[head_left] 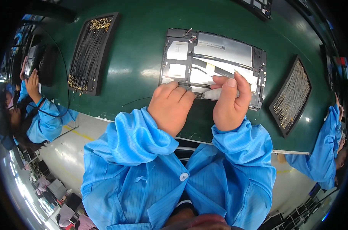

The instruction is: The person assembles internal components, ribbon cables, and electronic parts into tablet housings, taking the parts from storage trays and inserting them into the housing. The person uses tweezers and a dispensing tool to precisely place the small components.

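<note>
An opened tablet (216,50) with bare inner parts lies flat on the green table (135,50). My left hand (171,107) rests on the tablet's near edge, fingers curled down against it. My right hand (229,101) grips a slim white tool (214,94) whose tip lies along the tablet's lower edge. Both arms wear blue sleeves.
A black tray of thin gold-tipped cables (89,51) lies at the left, and a second such tray (292,94) at the right. A person in blue (44,115) works at the left, another blue sleeve (325,149) shows at the right. The table's near edge runs just under my hands.
</note>
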`<state>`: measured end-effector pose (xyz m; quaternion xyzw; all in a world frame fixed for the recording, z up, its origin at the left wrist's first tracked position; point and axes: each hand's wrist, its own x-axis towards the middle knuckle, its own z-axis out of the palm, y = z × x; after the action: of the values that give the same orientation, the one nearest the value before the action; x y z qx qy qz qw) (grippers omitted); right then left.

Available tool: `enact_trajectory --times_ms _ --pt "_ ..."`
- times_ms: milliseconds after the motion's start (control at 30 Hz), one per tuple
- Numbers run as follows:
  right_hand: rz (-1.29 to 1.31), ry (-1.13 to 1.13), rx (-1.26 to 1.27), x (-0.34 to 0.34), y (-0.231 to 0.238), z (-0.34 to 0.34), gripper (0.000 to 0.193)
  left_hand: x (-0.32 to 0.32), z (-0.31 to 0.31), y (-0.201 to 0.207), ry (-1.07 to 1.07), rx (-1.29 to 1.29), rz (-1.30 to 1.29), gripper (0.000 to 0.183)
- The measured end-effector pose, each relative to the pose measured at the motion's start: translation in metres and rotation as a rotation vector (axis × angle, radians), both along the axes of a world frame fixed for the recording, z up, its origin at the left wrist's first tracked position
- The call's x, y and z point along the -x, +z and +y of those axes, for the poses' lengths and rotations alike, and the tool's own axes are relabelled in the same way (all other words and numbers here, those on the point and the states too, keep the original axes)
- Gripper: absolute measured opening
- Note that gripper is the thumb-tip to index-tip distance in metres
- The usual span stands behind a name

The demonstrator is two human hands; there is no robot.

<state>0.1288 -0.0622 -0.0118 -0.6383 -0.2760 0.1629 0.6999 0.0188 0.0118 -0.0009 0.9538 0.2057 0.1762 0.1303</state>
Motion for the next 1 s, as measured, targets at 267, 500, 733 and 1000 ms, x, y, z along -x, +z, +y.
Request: enact_trajectory --times_ms 267,500,733,1000 --pt "-0.028 0.0 -0.089 -0.002 -0.005 -0.002 0.026 0.003 0.004 0.0 -0.081 0.024 0.085 0.023" --pt "-0.057 0.022 -0.093 -0.002 -0.003 -0.001 0.024 0.003 0.005 -0.001 -0.074 0.028 0.048 0.022" --pt "-0.126 0.045 -0.031 -0.002 -0.003 -0.002 0.024 0.003 0.005 -0.002 -0.084 0.027 0.036 0.022" --pt "-0.559 0.246 0.277 -0.007 0.015 0.0 0.013 0.001 0.005 -0.002 -0.088 0.04 0.049 0.023"
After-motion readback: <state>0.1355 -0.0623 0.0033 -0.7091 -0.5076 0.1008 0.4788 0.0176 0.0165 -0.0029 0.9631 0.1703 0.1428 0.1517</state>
